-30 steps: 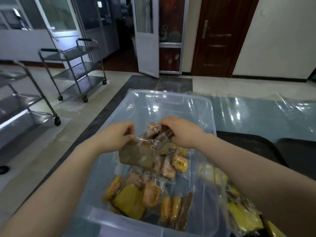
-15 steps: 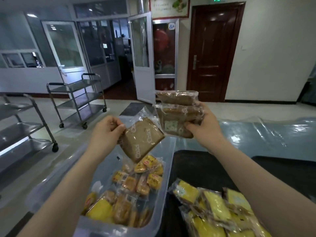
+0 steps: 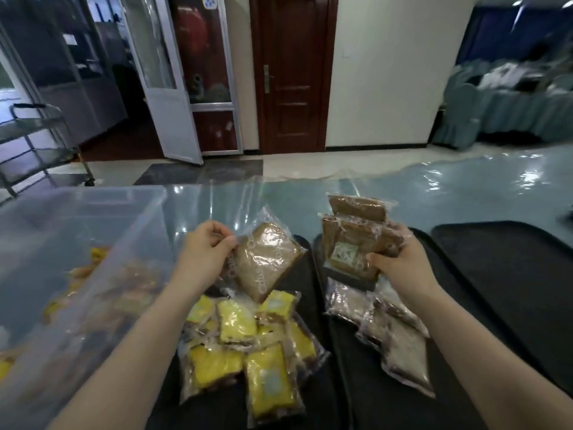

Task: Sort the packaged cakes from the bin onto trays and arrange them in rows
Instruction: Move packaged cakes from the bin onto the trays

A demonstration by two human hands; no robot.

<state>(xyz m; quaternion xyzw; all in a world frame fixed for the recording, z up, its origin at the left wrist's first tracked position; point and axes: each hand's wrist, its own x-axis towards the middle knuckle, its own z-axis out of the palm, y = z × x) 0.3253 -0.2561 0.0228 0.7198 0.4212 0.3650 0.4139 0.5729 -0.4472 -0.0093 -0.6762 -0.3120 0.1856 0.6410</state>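
Left hand (image 3: 207, 252) pinches brown cake pack (image 3: 267, 264), long axis tilted, above yellow packs (image 3: 248, 342) | right hand (image 3: 400, 262) grips upright brown stack (image 3: 356, 234), right of them | bin (image 3: 74, 268) contents blurred

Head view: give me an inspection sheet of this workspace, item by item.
Surface: table under clear plastic sheet; three black trays on it.
Job's things: yellow cakes piled loosely on the left tray; pale cakes on the middle tray; bin at left with cakes inside.
Clutter: nothing seen.
Hands: left hand pinches one brown cake; right hand grips a brown stack.
Cables: nothing seen.
Surroundings: metal cart, brown door, draped chairs.
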